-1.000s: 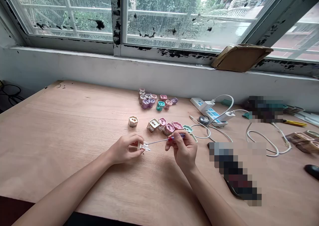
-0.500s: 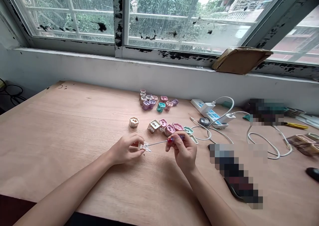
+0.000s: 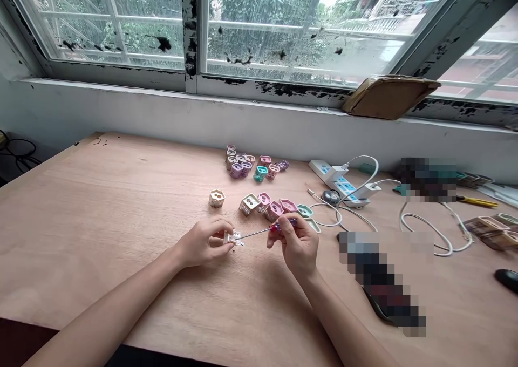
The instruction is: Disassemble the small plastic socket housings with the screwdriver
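Between its fingertips, my left hand pinches a small white and clear plastic part just above the table. My right hand is closed round the red and purple handle of a screwdriver. The metal shaft points left, and its tip meets the small part; exactly where it touches is too fine to make out. Beyond my hands stands a lone cream-coloured faceted piece. To its right lies a row of similar pieces: a cream one, several pink ones and green ones, partly behind my right hand.
Farther back sits a cluster of purple, pink and teal pieces. A power strip with white chargers and looping cables lies right of them. A blurred-out dark object is near my right forearm. A yellow pen-like tool and black mouse lie farther right.
The view has shifted very slightly. My right hand and the screwdriver have barely moved, and my left hand keeps its pinch on the plastic part.
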Available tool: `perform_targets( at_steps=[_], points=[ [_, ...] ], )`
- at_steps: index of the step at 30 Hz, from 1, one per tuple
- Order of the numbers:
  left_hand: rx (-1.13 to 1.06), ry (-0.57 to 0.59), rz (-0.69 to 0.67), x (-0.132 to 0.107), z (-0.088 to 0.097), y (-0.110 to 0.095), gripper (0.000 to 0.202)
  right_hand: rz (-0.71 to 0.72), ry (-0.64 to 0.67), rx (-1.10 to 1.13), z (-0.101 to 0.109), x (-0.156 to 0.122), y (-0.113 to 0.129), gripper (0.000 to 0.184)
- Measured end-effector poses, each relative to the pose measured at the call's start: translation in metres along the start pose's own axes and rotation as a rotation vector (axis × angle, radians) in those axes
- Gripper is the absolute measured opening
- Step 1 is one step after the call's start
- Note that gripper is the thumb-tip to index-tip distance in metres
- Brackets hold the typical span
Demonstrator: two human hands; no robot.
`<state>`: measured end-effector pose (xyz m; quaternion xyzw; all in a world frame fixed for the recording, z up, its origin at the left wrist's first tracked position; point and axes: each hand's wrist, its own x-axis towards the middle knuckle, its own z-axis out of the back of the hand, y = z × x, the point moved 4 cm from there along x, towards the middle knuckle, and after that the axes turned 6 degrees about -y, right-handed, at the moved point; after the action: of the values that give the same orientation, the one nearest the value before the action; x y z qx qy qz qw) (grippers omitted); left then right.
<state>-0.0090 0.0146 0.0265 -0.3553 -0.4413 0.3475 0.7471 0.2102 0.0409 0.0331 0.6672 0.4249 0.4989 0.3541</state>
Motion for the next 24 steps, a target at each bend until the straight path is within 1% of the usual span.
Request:
perform_targets(
  at_steps=[24],
  points=[
    [-0.034, 0.012, 0.004, -0.0009, -0.0016, 0.0008, 0.011, -0.083, -0.05, 0.034, 0.0012, 0.001, -0.0044, 0.039]
  ],
)
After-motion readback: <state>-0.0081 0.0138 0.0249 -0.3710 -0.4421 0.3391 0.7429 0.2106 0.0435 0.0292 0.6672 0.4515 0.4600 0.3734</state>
